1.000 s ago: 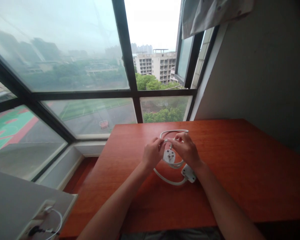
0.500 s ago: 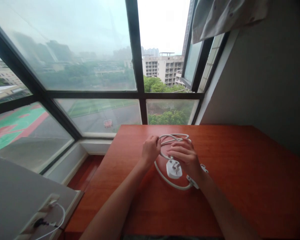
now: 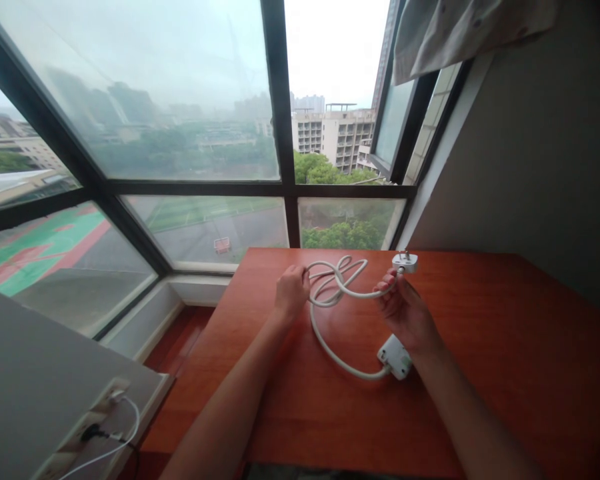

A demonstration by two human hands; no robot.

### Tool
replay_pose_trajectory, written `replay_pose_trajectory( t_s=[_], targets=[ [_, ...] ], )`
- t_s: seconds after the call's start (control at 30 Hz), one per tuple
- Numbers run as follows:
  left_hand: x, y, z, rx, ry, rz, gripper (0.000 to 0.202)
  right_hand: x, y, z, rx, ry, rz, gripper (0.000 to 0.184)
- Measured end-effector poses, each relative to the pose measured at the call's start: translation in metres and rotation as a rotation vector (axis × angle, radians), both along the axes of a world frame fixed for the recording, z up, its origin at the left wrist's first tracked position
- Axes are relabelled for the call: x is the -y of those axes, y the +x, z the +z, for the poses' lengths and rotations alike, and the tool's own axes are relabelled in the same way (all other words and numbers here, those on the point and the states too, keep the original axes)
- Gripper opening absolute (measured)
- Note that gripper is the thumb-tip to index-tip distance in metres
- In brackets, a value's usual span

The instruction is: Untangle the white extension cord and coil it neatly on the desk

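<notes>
A white power cord (image 3: pixel 347 357) lies looped over the brown tabletop. My left hand (image 3: pixel 293 292) is closed on the cord at the left side of the loops, its fingertips pinching it. On the right, my right hand (image 3: pixel 405 310) grips the cord's end just below its white plug (image 3: pixel 405 262), whose metal pins point up and away from me. The cord's other end runs in a curve to a white socket block (image 3: pixel 395 357), which rests on the table beside my right wrist and is partly covered by it.
The brown table (image 3: pixel 480 373) reaches to a dark-framed window (image 3: pixel 290 190) at the back. A grey wall (image 3: pixel 545 153) rises at the right. Low at the left, wall sockets (image 3: pixel 97 427) hold a black plug and a white cable. A curtain (image 3: pixel 460 33) hangs top right.
My right hand has moved right and turned over, drawing the plug from the middle of the loops to the right. More of the socket block shows. My left hand still holds the loops.
</notes>
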State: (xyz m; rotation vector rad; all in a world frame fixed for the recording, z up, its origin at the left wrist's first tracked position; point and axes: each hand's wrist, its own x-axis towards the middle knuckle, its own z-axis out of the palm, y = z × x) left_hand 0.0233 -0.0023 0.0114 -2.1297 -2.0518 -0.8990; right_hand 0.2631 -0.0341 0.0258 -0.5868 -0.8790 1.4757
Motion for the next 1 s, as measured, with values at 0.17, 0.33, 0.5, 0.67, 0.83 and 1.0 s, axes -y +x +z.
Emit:
replay_pose_trajectory(
  t_s=[0.17, 0.33, 0.5, 0.67, 0.83, 1.0],
  targets=[
    [-0.001, -0.009, 0.006, -0.007, 0.015, 0.04, 0.022, -0.004, 0.019, 0.003, 0.074, 0.003, 0.054, 0.018],
    [-0.002, -0.02, 0.011, -0.04, 0.009, 0.108, 0.024, -0.012, 0.047, 0.008, 0.079, 0.021, 0.017, 0.015],
    [-0.004, -0.022, 0.01, -0.059, -0.025, 0.119, 0.024, -0.018, 0.073, 0.011, -0.001, -0.025, -0.089, 0.01],
    [-0.005, -0.02, 0.008, -0.087, -0.094, 0.121, 0.022, -0.024, 0.092, 0.008, -0.176, -0.042, -0.151, 0.006],
    [-0.008, -0.02, -0.004, -0.056, -0.157, 0.081, 0.023, -0.035, 0.098, -0.006, -0.203, -0.149, -0.285, 0.007],
    [-0.012, -0.02, -0.016, 0.068, -0.206, 0.03, 0.025, -0.044, 0.091, -0.027, 0.088, -0.184, -0.538, 0.016]
  ],
)
